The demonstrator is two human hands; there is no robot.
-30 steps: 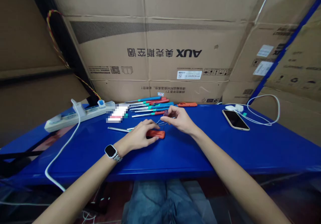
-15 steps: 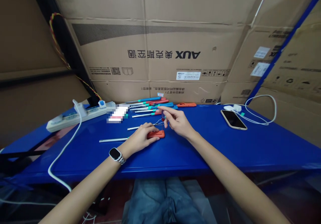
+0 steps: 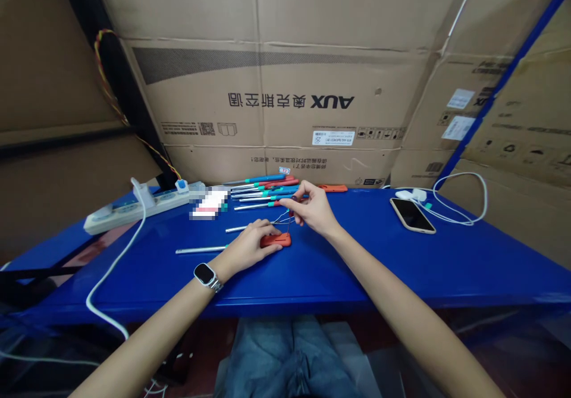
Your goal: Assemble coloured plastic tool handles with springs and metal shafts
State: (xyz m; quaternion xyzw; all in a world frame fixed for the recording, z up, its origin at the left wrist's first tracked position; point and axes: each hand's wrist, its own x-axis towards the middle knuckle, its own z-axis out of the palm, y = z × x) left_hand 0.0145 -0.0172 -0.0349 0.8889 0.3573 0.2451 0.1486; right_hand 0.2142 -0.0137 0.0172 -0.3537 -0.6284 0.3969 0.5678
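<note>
My left hand is closed round the orange handle of a long-necked lighter, pressing it flat on the blue table. The lighter's metal tube sticks out to the left beyond my fingers. My right hand pinches a small screwdriver from above. It stands nearly upright, with its tip at the right end of the orange handle; whether it sits in a screw is too small to see. Just behind my left hand lies another metal tube, with thin white wires near it.
Several similar lighters with blue and red handles lie in a pile at the back, with an orange one beside them. A phone and a white cable are at right. A power strip stands at left before the cardboard wall.
My right hand has shifted its fingers on the screwdriver, the index finger now drawn in, and the screwdriver leans slightly. My left hand stays on the lighter handle.
</note>
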